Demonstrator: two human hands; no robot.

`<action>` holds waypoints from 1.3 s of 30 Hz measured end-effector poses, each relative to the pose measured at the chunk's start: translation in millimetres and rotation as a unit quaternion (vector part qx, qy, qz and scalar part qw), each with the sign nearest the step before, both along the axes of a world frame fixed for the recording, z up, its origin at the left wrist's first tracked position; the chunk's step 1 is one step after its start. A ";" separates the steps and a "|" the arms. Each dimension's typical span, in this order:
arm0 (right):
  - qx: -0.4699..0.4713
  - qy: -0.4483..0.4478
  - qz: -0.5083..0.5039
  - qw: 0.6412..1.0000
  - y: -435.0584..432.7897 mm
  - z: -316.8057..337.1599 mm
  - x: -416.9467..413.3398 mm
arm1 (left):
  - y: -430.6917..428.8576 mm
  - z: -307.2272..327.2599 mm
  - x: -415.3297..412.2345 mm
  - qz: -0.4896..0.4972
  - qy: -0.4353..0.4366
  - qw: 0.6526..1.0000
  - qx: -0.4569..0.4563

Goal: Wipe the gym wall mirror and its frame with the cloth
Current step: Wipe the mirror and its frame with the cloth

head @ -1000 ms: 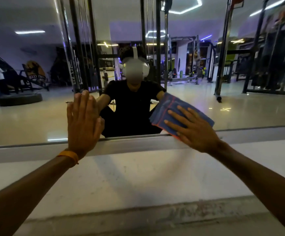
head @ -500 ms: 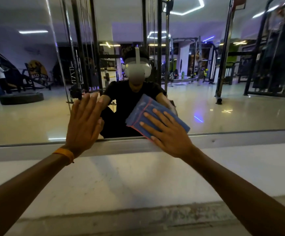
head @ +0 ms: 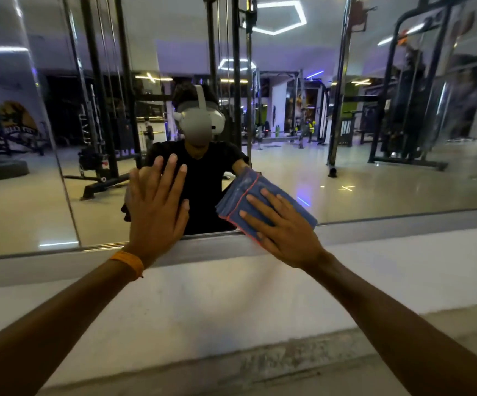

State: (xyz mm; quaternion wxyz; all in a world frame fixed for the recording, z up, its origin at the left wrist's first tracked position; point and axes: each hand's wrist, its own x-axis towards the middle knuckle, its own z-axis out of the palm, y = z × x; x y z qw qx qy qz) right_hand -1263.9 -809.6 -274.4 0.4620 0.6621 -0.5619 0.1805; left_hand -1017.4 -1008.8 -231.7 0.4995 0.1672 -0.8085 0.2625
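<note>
The wall mirror [head: 388, 181] fills the upper half of the view, and its grey bottom frame strip [head: 403, 227] runs across below the glass. A folded blue cloth [head: 240, 195] with a red stitched edge lies flat against the lower glass, just above the frame. My right hand [head: 280, 227] presses on the cloth with fingers spread, its palm over the frame strip. My left hand [head: 156, 207], with an orange wristband, rests flat and empty on the glass to the left of the cloth.
A vertical seam [head: 60, 167] between mirror panels runs at the left. A white wall ledge [head: 231, 295] sits below the frame, then a rough concrete edge [head: 260, 364]. The glass reflects gym machines, a shiny floor and a person wearing a headset.
My right hand slid the cloth left along the mirror's lower edge, then a little back right. My left hand stayed flat on the glass.
</note>
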 end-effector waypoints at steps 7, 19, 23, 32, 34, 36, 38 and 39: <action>-0.214 -0.328 -0.089 0.916 29.7 -15.3 -22.0 | 12.2 4.4 -15.6 -0.047 -0.032 0.998 -0.041; -0.115 -0.146 -0.073 0.980 72.5 -54.1 -76.6 | 16.9 1.6 -31.1 -0.024 -0.029 0.999 -0.032; -0.118 -0.148 -0.051 0.981 57.0 -58.8 -53.5 | 14.9 2.1 -28.8 -0.030 -0.032 0.999 -0.031; -0.039 -0.007 -0.010 0.999 29.6 -17.8 -31.7 | 8.0 5.5 -16.1 -0.026 -0.063 0.996 -0.050; -0.074 -0.069 -0.058 0.993 62.2 -27.1 -62.2 | 8.5 4.5 -13.5 -0.032 -0.062 0.997 -0.046; -0.110 -0.127 -0.088 0.982 77.5 -37.5 -70.8 | 7.8 3.0 -12.5 -0.034 -0.064 0.996 -0.049; -0.126 -0.150 -0.078 0.977 62.7 -42.3 -52.4 | 7.0 3.5 -12.2 -0.030 -0.059 0.997 -0.051; -0.116 -0.129 -0.061 0.983 49.8 -43.7 -39.8 | 7.6 3.3 -12.5 -0.030 -0.056 0.997 -0.052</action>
